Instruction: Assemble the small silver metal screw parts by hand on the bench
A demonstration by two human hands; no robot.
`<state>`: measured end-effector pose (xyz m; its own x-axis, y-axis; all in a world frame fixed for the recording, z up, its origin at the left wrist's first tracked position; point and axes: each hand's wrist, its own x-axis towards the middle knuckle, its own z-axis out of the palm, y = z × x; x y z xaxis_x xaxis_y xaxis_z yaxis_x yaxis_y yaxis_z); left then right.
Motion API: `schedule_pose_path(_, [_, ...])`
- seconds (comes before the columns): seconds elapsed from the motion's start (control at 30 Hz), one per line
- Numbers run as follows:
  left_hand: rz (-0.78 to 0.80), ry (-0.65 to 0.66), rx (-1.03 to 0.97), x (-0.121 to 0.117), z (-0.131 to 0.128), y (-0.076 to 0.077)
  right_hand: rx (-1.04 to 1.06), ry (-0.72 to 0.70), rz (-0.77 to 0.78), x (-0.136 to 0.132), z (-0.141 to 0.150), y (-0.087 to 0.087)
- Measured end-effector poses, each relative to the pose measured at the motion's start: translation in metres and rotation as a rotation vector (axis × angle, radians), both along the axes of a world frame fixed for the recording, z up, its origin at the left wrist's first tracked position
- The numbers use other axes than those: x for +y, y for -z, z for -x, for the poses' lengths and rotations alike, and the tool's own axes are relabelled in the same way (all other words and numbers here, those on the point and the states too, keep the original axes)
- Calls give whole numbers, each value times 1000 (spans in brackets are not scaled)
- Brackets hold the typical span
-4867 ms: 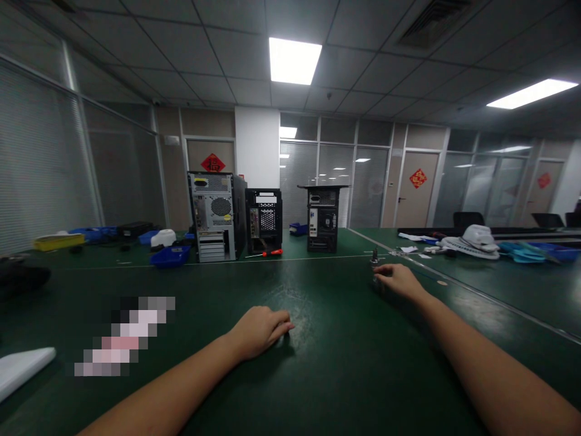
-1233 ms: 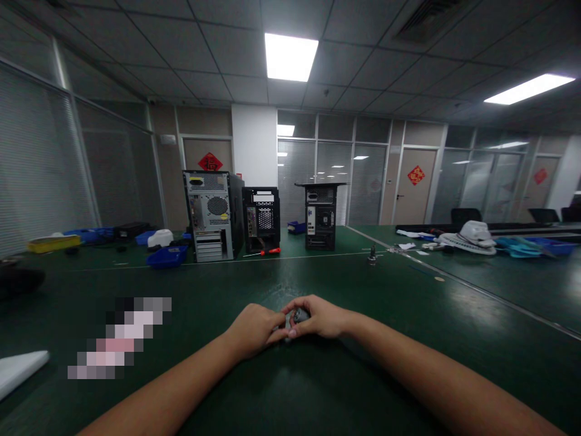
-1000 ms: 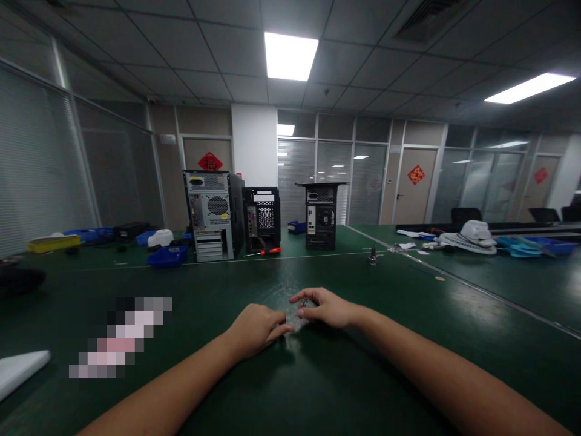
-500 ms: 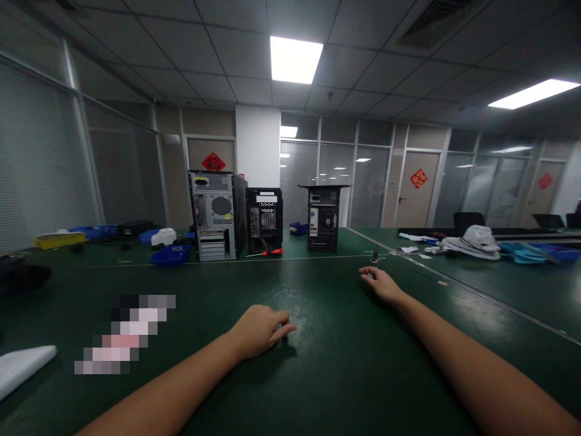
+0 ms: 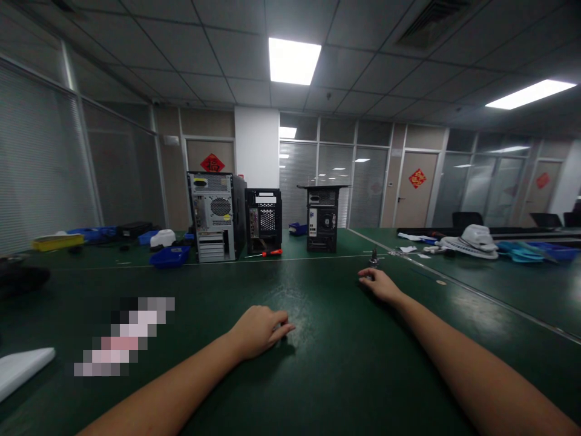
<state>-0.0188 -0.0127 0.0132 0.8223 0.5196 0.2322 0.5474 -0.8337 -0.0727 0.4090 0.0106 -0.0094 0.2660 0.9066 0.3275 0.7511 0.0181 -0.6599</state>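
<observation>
My left hand [image 5: 259, 331] rests low over the green tabletop [image 5: 327, 357], palm down. Its thumb and index finger are a little apart with nothing visible between them; the other fingers are curled out of sight. Farther out on the right is my right hand [image 5: 380, 284], its fingers loosely bent and the thumb apart from them. Just behind its fingers stands a small dark metal part [image 5: 373, 259], upright. Whether the fingers touch that part cannot be made out.
Three computer cases, a large one [image 5: 215, 218], a black one [image 5: 264, 221] and a smaller one [image 5: 322, 221], stand farther back. A red-handled screwdriver [image 5: 272, 252] lies before them. A blue tray [image 5: 169, 257] sits left; a white hat [image 5: 474, 242] lies right.
Both hands keep their places and poses. Only a very slight shift of the whole view shows.
</observation>
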Motion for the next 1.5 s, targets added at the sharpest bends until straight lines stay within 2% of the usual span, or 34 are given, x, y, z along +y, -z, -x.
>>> schedule_pose_path(0.2, [8, -8, 8, 1, -1, 1, 101, 22, 11, 4, -10, 4])
schedule_pose_path(0.33, [7, -13, 8, 2, -1, 3, 55, 57, -31, 7, -13, 2])
schedule_pose_path(0.53, [22, -15, 5, 1, -1, 1, -42, 117, -158, 4, -13, -9])
schedule_pose_path(0.7, [10, -11, -1, 2, -1, 2, -189, 106, -108, -4, -13, -16])
schedule_pose_path(0.93, [-5, -14, 4, 2, 0, 3, -257, 101, -75, -6, -19, -20])
schedule_pose_path(1.2, [-9, -5, 4, 1, -1, 1, -244, 98, -58, -8, -24, -18])
schedule_pose_path(1.5, [3, -15, 3, 2, -1, 2, -122, 97, -12, -6, -28, -17])
